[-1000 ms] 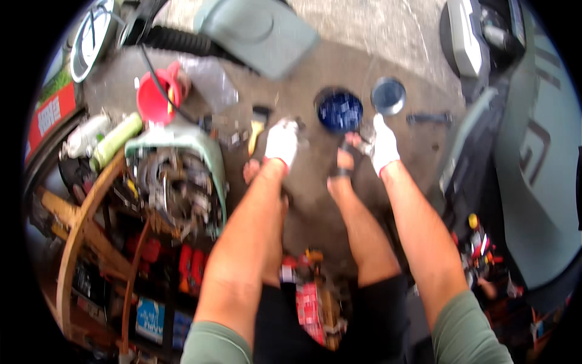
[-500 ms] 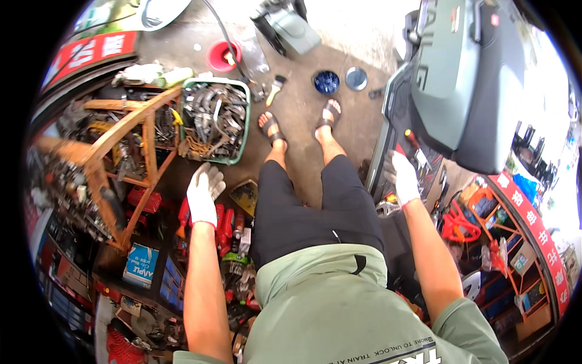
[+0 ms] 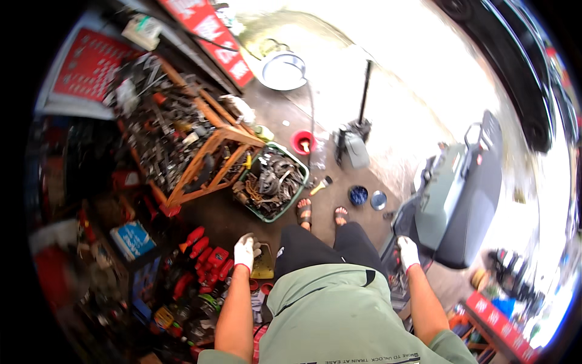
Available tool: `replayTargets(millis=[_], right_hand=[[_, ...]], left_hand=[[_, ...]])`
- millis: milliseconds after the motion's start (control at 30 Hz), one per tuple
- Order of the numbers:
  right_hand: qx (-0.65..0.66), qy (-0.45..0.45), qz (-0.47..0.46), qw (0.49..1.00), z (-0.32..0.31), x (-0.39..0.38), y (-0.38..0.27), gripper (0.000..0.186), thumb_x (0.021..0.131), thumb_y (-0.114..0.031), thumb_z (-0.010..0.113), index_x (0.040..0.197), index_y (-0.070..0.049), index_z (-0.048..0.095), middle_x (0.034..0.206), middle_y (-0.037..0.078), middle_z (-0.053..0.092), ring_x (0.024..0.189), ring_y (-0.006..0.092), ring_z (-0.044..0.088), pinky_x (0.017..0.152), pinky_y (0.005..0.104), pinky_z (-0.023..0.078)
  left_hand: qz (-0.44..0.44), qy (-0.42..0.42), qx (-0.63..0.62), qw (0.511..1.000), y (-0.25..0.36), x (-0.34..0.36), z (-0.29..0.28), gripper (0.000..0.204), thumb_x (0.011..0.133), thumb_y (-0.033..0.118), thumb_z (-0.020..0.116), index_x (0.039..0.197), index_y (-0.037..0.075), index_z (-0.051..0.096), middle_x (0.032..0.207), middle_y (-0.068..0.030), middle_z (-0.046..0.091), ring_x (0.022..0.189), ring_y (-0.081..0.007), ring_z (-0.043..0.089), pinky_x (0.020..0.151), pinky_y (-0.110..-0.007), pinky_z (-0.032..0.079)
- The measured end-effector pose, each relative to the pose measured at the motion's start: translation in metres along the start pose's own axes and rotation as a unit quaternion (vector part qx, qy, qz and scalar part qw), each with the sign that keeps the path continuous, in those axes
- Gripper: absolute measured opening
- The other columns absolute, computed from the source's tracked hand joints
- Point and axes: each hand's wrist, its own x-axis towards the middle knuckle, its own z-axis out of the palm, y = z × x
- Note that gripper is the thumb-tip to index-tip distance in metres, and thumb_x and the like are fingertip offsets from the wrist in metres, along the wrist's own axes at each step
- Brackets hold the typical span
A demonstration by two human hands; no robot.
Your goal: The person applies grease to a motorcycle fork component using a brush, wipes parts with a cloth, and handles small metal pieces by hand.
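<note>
My left hand [image 3: 245, 252], in a white glove, hangs beside my left thigh near a pile of red tools [image 3: 212, 264], open and holding nothing. My right hand [image 3: 407, 252], also gloved, hangs by my right thigh next to a grey-green vehicle [image 3: 448, 200], its fingers loosely apart and empty. Beyond my sandalled feet lie a round container with dark blue contents [image 3: 358, 195], a round metal lid [image 3: 379, 200] and a yellow-handled brush [image 3: 320, 185]. A green bin [image 3: 271, 213] full of metal parts stands left of my feet.
A wooden rack [image 3: 182, 197] piled with tools stands at the left. Further forward are a red bucket [image 3: 294, 142], a hose [image 3: 311, 115], a large white basin [image 3: 284, 70] and a grey object with an upright black pole [image 3: 351, 145]. A black vehicle [image 3: 521, 85] shows at top right.
My gloved hands have drawn back from near the blue container to my sides. My view has widened and swung up, showing more of the pale ground ahead and the black vehicle.
</note>
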Motion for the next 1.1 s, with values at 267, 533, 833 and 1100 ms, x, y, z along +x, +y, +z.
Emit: replayTargets(millis=[267, 533, 833, 1100], right_hand=[[-0.024, -0.198, 0.075, 0.977, 0.02, 0.082, -0.051, 0.02, 0.099, -0.025, 0.055, 0.104, -0.008, 0.062, 0.082, 0.004, 0.066, 0.064, 0.0164, 0.06, 0.055, 0.033, 0.048], [-0.197, -0.296, 0.022, 0.934, 0.04, 0.137, -0.087, 0.015, 0.094, -0.031, 0.053, 0.09, -0.018, 0.058, 0.073, 0.002, 0.058, 0.06, 0.0196, 0.054, 0.052, 0.0397, 0.042], [-0.395, -0.301, 0.034, 0.867, 0.126, 0.214, -0.075, 0.026, 0.097, -0.038, 0.049, 0.1, -0.017, 0.064, 0.085, 0.006, 0.067, 0.074, 0.0272, 0.062, 0.064, 0.0488, 0.051], [-0.499, -0.416, -0.138, 0.747, 0.298, -0.012, -0.1, 0.021, 0.095, -0.031, 0.051, 0.093, -0.014, 0.064, 0.078, 0.006, 0.064, 0.064, 0.0258, 0.06, 0.057, 0.0459, 0.05]], left_hand=[[0.046, 0.115, 0.047, 0.991, -0.082, -0.074, 0.027, 0.031, 0.099, 0.019, 0.055, 0.123, 0.001, 0.062, 0.093, -0.0112, 0.07, 0.081, -0.0157, 0.066, 0.066, -0.032, 0.053], [0.065, 0.243, 0.172, 0.953, -0.17, -0.164, 0.058, 0.041, 0.095, 0.033, 0.054, 0.124, 0.007, 0.063, 0.12, -0.022, 0.066, 0.116, -0.0379, 0.06, 0.098, -0.043, 0.049], [-0.01, 0.349, -0.004, 0.937, -0.254, -0.187, 0.047, 0.032, 0.09, 0.016, 0.054, 0.116, 0.003, 0.065, 0.1, -0.0185, 0.072, 0.098, -0.0308, 0.068, 0.082, -0.04, 0.053], [-0.055, 0.353, -0.093, 0.929, -0.38, -0.172, 0.026, 0.031, 0.091, 0.025, 0.053, 0.114, 0.008, 0.067, 0.102, -0.0105, 0.073, 0.101, -0.0279, 0.068, 0.088, -0.04, 0.051]])
